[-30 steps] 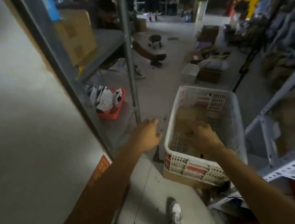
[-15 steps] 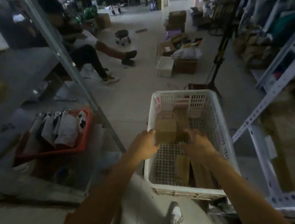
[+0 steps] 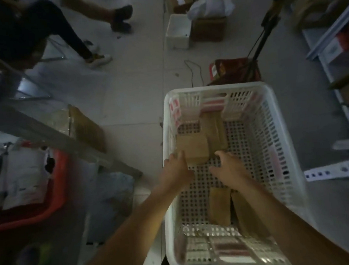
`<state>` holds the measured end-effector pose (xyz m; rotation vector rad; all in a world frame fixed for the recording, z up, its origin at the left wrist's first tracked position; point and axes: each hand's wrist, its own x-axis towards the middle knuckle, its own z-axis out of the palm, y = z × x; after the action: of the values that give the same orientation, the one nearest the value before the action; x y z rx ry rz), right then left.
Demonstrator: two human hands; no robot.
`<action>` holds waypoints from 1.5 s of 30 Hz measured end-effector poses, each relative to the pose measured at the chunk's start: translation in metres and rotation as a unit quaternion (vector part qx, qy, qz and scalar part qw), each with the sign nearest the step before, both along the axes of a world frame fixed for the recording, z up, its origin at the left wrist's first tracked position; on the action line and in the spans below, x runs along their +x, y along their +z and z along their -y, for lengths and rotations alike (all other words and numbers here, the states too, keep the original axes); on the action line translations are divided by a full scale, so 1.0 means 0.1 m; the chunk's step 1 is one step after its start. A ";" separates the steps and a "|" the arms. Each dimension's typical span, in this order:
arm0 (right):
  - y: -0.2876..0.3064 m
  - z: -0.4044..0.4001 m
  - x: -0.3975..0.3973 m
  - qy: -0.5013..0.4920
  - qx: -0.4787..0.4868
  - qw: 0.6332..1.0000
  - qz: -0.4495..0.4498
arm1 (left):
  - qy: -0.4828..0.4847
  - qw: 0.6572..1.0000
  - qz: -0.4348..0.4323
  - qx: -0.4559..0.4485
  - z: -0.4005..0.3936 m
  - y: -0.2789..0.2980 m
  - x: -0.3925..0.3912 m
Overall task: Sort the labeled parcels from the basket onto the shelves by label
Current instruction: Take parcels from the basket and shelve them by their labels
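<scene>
The white plastic basket stands on the floor right below me. It holds several brown parcels. My left hand grips the near left corner of a squarish brown parcel by the basket's left wall. My right hand hovers just right of that parcel with fingers apart and nothing in it. A long brown parcel lies behind it, and two more parcels lie under my right forearm at the near end. No labels are readable.
A red basket of white bags sits on the low left shelf behind a grey metal upright. White shelving stands on the right. A seated person's legs, cardboard boxes and a tripod occupy the floor ahead.
My view has tilted down over the basket. Both hands came in from the rim to the squarish parcel; my right hand has since come off it while the left keeps hold.
</scene>
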<state>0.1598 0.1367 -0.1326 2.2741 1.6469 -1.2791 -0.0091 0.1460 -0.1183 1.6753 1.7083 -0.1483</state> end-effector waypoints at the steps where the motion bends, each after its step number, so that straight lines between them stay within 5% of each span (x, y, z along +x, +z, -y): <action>1: -0.15 -0.13 -0.02 -0.012 0.001 1.000 0.000 | 0.011 1.000 0.002 0.000 -0.12 -0.14 0.03; 11: -1.61 -1.00 -0.09 -0.077 0.009 0.996 -0.038 | 0.120 0.992 0.029 0.018 -0.78 -1.41 0.39; 19: -1.82 -0.83 0.03 -0.179 0.008 0.972 -0.154 | 0.195 0.979 0.039 0.045 -0.66 -1.55 0.48; 22: -1.83 -0.58 0.06 -0.158 0.003 0.982 -0.106 | 0.207 0.974 0.076 0.044 -0.43 -1.57 0.46; 27: -1.75 -0.17 0.14 -0.138 -0.049 0.980 -0.138 | 0.206 0.965 0.159 0.026 0.09 -1.58 0.43; 34: -1.17 0.58 0.19 -0.227 0.016 0.946 -0.232 | 0.257 0.943 0.207 0.036 0.67 -1.25 0.38; 39: -0.65 1.04 0.32 -0.246 0.048 0.946 -0.207 | 0.341 0.895 0.287 0.027 0.94 -0.80 0.43; 45: -0.03 1.39 0.25 -0.301 0.116 0.905 -0.279 | 0.255 0.905 0.336 0.059 1.23 -0.12 0.27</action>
<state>0.1852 -0.0027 -0.1355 2.8963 1.2846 -2.1371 0.0182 0.0233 -0.1307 1.1008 1.5476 0.7140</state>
